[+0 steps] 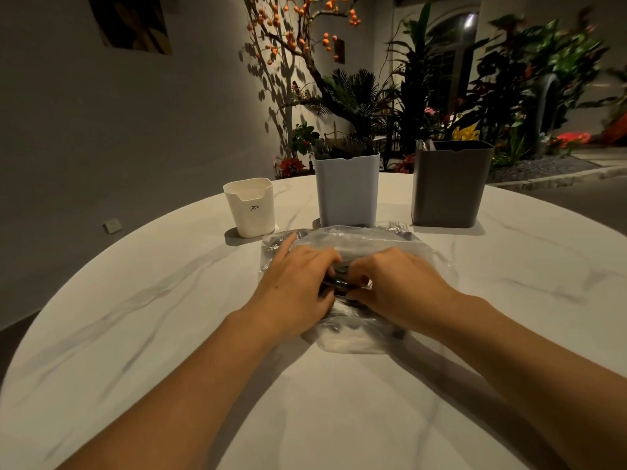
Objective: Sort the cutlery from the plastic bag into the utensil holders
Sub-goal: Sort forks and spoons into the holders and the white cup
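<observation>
A clear plastic bag (366, 242) holding dark cutlery lies on the round white marble table (169, 317), in front of three utensil holders: a short white one (252, 212), a taller light blue one (346, 193) and a dark grey one (449, 188). Both hands lie on the near half of the bag. My left hand (298, 283) and my right hand (397, 283) meet at its middle, fingers curled in and pinching the plastic over the dark cutlery (337, 284) there. Fork tines (398, 227) show at the bag's far right end.
Potted plants and a branch with orange fruit stand behind the table against a grey wall. The holders stand in a row along the table's far side.
</observation>
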Motion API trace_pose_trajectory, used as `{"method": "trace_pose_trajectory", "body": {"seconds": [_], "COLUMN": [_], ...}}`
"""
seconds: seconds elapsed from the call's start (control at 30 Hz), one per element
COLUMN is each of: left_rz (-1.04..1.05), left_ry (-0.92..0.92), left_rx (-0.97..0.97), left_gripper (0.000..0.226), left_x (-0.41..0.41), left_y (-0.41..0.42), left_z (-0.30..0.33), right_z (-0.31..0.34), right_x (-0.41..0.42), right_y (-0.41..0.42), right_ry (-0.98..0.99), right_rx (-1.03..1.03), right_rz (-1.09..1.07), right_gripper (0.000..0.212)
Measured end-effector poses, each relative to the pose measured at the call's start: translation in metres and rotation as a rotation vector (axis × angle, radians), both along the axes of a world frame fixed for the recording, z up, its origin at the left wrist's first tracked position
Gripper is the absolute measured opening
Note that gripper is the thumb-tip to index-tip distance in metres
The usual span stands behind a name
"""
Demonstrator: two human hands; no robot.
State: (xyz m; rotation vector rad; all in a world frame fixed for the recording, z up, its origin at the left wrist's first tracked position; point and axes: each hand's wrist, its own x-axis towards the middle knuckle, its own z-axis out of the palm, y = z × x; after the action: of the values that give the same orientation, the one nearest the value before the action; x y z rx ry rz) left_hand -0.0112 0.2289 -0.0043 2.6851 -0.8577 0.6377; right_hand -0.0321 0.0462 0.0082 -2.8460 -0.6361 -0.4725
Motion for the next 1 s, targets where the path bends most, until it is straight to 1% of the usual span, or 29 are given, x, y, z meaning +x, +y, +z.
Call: {"method": "trace_pose_trajectory", "body": {"seconds": [0.13,0.3,0.5,0.57,0.67,0.83,0.9,1.0], "left_rz": [0.026,0.000,-0.052,-0.052,-0.023,0.040,0.030,0.028], "left_ry": [0.039,0.061,0.065,0.043,-0.028,-0.117,-0.187,-0.204], "left_rx": [-0.021,0.019,0.055,0.085,0.180,0.304,0.342,0.445], "left_gripper": [0.034,0.037,0.032,0.028,0.023,0.021,0.018,0.021], "left_x": [0.001,0.003,0.006,0.006,0.005,0.002,0.003,0.004], "left_y": [0.003,0.003,0.000,0.001,0.000,-0.007,-0.005,-0.003], "left_z": [-0.001,-0.002,-0.002,-0.003,-0.002,0.005,0.006,0.006], "right_z": [-0.002,-0.007,-0.009,-0.010,-0.013,-0.007,-0.005,-0.002], "right_x": [0.001,0.003,0.006,0.008,0.008,0.002,0.003,0.002], "right_y": [0.002,0.006,0.005,0.004,0.006,0.006,0.005,0.003], "right_ry": [0.017,0.045,0.082,0.064,0.037,0.002,-0.004,0.046], "right_rx": [-0.045,-0.067,0.055,0.081,0.055,0.102,0.122,0.178], "right_rz": [-0.054,-0.058,-0.038,-0.048,-0.042,0.069,0.102,0.110], "right_gripper": [0.015,0.019,0.019,0.017,0.019,0.034,0.033,0.028]}}
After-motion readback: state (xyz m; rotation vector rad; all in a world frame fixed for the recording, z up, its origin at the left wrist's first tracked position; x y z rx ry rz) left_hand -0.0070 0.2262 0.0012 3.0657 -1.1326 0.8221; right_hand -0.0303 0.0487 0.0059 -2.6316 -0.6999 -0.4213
